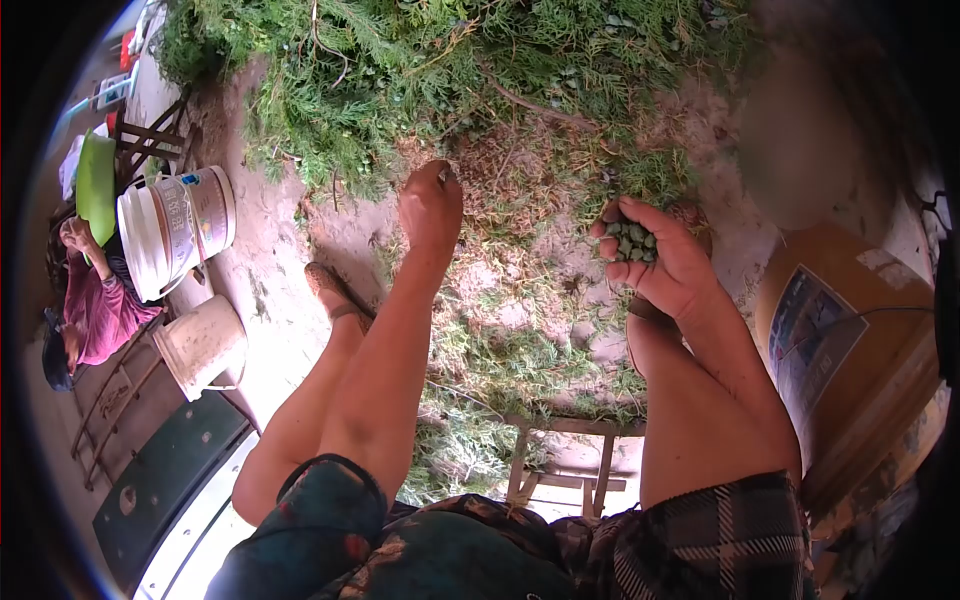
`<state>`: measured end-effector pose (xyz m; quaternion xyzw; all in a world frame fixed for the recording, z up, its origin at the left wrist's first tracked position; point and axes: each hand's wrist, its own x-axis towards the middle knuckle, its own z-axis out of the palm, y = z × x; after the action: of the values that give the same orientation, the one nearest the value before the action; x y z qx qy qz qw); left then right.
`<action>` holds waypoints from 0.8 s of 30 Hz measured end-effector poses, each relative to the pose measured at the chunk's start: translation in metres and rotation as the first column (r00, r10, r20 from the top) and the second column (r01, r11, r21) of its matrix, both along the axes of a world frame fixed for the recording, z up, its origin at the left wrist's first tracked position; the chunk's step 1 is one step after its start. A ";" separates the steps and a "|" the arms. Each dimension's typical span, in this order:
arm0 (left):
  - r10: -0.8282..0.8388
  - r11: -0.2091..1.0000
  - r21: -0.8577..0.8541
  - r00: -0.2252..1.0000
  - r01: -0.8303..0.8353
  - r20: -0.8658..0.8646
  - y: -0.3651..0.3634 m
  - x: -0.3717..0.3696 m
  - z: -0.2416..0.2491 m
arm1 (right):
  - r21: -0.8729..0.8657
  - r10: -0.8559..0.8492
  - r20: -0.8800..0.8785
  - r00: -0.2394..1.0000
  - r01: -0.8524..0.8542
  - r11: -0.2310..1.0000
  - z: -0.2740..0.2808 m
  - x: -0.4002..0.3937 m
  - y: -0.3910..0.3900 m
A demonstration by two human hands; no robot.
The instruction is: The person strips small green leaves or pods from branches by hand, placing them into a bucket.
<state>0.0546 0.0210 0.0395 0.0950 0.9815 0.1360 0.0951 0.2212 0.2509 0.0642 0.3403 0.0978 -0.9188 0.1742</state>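
A heap of green conifer branches (400, 90) spreads in front of me. My left hand (432, 205) is closed at the near edge of the heap, thumb and fingers pressed together. A small greyish spot shows at its fingertips, too small to name. My right hand (672, 262) is cupped, palm up, its fingers curled around a handful of small green conifer cones (630, 243). It hangs above my knee, apart from the branches.
Plant scraps (510, 270) litter the ground between my feet. At left stand a white bucket (180, 230) and a smaller pail (205, 345). A person in a pink top (110, 315) sits beyond them, near a green basin (96, 185). A large brown container (850, 340) stands at right.
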 end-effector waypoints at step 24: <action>-0.193 0.969 0.162 0.981 0.187 0.025 -0.078 0.084 0.021 | -0.287 -0.160 -0.055 0.986 0.138 0.948 0.007 -0.001 0.006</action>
<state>0.1390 -0.0568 0.0601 0.1931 0.9518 0.2059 0.1197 0.2198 0.2573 0.0707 0.2824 -0.0536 -0.9465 0.1470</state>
